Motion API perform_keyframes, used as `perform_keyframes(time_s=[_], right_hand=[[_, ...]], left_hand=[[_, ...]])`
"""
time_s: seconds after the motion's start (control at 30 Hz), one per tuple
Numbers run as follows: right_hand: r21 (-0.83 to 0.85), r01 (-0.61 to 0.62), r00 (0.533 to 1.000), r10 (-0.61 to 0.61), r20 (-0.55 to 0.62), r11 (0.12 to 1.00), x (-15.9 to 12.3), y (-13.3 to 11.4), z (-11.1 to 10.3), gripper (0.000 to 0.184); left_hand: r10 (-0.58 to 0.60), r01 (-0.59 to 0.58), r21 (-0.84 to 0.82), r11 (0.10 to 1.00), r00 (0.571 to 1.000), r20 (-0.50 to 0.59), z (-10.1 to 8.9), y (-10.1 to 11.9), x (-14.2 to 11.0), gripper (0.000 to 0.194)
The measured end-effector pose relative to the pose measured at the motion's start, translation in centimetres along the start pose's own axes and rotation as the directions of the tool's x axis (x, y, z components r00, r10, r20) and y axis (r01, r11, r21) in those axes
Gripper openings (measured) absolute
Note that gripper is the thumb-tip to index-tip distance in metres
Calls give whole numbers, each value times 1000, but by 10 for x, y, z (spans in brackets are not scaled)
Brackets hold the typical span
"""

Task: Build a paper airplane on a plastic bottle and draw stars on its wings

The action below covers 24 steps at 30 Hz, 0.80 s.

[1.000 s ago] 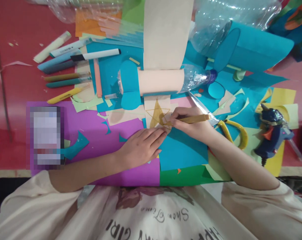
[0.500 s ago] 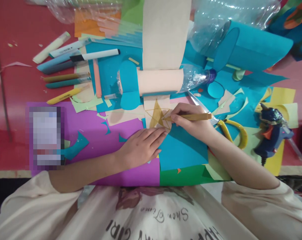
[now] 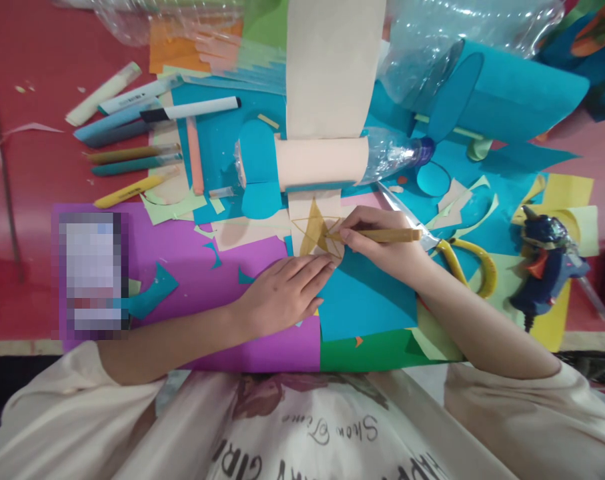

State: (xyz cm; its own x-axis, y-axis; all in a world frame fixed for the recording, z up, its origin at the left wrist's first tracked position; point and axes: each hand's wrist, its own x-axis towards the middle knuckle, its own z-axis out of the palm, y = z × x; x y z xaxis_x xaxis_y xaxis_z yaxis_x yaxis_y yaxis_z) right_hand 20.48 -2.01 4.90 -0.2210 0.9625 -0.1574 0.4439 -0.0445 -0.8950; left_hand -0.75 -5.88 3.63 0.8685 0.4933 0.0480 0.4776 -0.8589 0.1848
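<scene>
Both your hands are at a piece of cream paper (image 3: 329,202) with a star (image 3: 311,232) drawn on it, partly filled in ochre. Your right hand (image 3: 385,245) has its thumb and fingers clamped on an ochre marker (image 3: 389,235), whose tip is at the star, just left of those fingertips. Your left hand (image 3: 289,297) lies flat, fingers outstretched and close together, their tips over the paper's near edge. Beyond the fingers of both hands, a plastic bottle (image 3: 395,157) wrapped in cream and blue paper lies sideways. Right of your right fingers lie yellow-handled scissors (image 3: 449,260); farther right, a glue gun (image 3: 545,270).
</scene>
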Motion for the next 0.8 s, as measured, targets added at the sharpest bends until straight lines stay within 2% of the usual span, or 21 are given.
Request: perform_keyframes(time_s=[0.17,0.43,0.8], right_hand=[[-18,6,1000,-6,-6,1000,0,1,1,16],[40,4,1000,-3,-22,999,0,-2,2,15],[38,20,1000,-20,7,999,0,0,2,16]], left_hand=[[-12,14,-39,999,998,54,0,0,0,48],[7,-7,-5,1000,999,-40,2,0,-1,45],[2,-2,-3,1000,1000,-5,1,0,-1,45]])
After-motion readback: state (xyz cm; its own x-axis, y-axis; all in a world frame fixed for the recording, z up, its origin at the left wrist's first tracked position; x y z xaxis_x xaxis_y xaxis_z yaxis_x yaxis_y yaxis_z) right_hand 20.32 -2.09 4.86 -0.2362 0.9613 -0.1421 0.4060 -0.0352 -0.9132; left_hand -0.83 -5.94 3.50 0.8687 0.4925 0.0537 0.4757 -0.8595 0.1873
